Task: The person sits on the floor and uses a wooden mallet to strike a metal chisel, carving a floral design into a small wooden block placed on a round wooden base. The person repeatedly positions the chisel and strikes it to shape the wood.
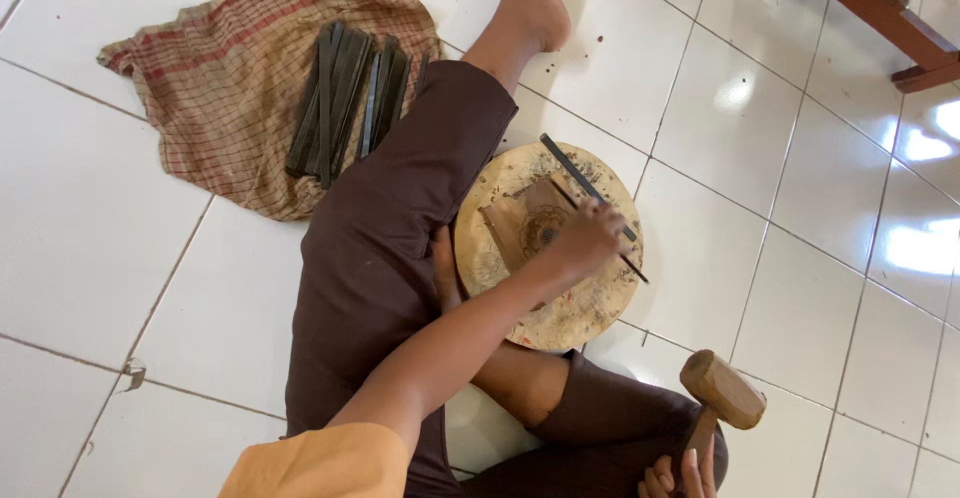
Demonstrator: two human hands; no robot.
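Holding a thin dark strip (600, 238) pinched in your left hand (585, 240), you've got it laid slantwise across the round wooden block (585, 313) in the middle of the frame, fingers closed narrow around it, so it's a tight little grip. Your right hand (678, 473) sits at the bottom right, wrapped around the handle of a wooden mallet (722, 390) whose head points up and to the right, well apart from the block for now. If you ask me, the way to do this bit well is to keep the strip flat against the block with your fingertips clear of wherever the mallet would come down, and keep the block wedged snug against your leg so it can't skate on that slick floor. A second dark strip (580, 180) lies on the block just above your fingers, running the same diagonal. The block looks pale, chewed up and stained, with a darker worn patch near its centre. Upper left of the frame there's a bundle of dark flat strips (345, 98), long and narrow with a dull finish, lying on a crumpled checked cloth (210, 108) in faded red and tan. The white floor tiles (100, 228) are glossy enough to throw glare at the right edge, and a reddish wooden furniture leg (860, 3) pokes in at the upper right.
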